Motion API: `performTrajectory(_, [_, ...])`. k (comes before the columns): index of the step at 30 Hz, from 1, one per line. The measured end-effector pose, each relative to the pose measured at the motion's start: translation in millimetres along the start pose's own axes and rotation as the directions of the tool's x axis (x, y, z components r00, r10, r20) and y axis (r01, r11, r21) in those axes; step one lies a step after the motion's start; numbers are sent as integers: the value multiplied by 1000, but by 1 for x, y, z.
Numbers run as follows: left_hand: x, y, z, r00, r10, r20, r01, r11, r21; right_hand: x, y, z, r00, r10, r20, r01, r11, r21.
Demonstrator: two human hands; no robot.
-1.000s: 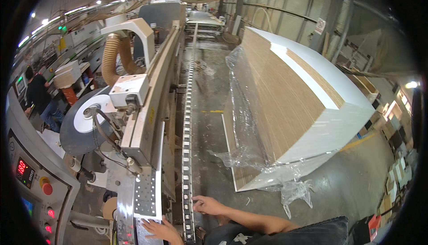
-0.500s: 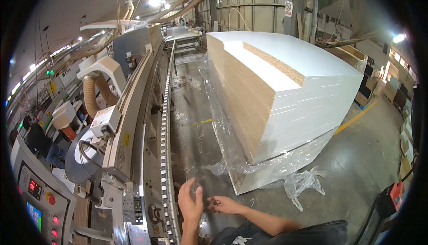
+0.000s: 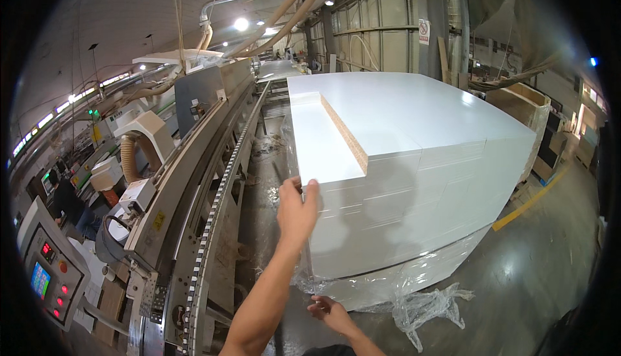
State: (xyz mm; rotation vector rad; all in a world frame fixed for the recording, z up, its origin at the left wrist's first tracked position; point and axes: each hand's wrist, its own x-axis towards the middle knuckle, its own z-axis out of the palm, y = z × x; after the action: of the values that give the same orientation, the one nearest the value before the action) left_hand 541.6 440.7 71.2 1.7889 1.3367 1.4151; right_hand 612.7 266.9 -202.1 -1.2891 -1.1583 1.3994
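Panel stack (image 3: 414,162) sat on the floor (image 3: 537,272) right of the conveyor line (image 3: 213,226), white boards piled high, lower courses still in torn clear wrap (image 3: 414,298). Top layer was partial: one raised white panel (image 3: 394,110) covered most of the stack and showed a raw chipboard edge along its left side, leaving a lower strip of white board (image 3: 317,142) exposed beside it. Our left hand (image 3: 296,210) was up at the near corner of that lower strip, fingers flat against the front face and thumb at the top edge, touching it, not clenched. Our right hand (image 3: 331,311) was low at the stack's base, fingers loosely curled at the plastic wrap; we could not tell whether it actually gripped the film. Aisle between stack and conveyor was narrow, with scraps on the concrete. Open floor lay right of the stack up to a yellow line (image 3: 527,204). Control panel (image 3: 48,272) sat far left, well apart from both hands.
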Motion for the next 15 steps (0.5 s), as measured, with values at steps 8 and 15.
performTrajectory(8, [15, -27, -12, 981, -178, -72, 150, 945, -291, -8, 21, -25, 1000, -12, -12, 14, 990, 142])
performTrajectory(15, [-37, -31, -99, 949, -316, -12, 270, 828, -491, 7, -28, -9, 977, -11, 213, -51, 958, 283])
